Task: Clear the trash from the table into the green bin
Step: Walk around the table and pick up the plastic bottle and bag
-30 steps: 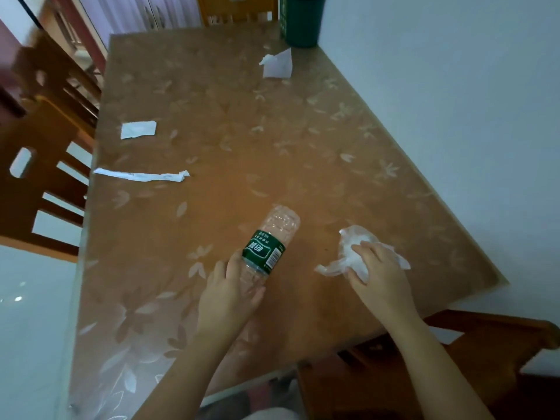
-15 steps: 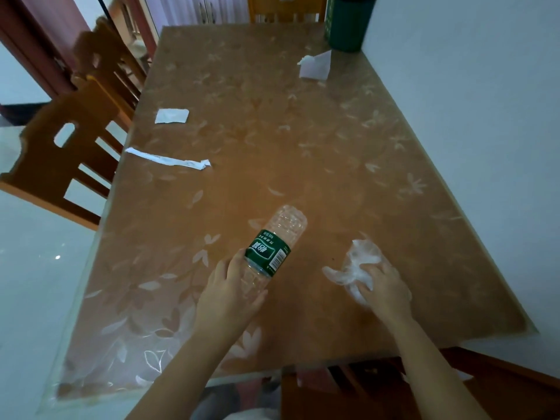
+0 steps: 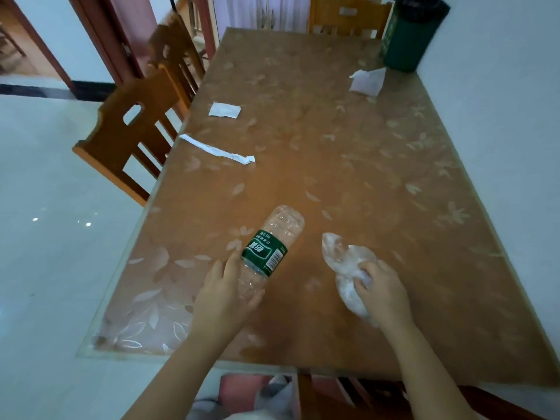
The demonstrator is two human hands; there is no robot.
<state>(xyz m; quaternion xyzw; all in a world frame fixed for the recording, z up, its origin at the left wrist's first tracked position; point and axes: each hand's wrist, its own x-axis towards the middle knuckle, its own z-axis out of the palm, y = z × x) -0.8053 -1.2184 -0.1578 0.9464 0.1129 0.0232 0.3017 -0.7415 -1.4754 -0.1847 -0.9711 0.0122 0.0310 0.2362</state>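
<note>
You are gripping the bottle (image 3: 270, 249) in your left hand (image 3: 225, 294) and the crumpled plastic (image 3: 348, 268) in your right hand (image 3: 383, 294); carrying both to the far green bin (image 3: 407, 37), the slick bottle may be slipping.

You see a clear, ribbed plastic bottle (image 3: 274, 244) with a glossy green label, a crinkled translucent plastic bag (image 3: 345, 262), matt white paper scraps (image 3: 225, 110), and the desk (image 3: 333, 165) under a smooth, shiny flowered cover.
</note>
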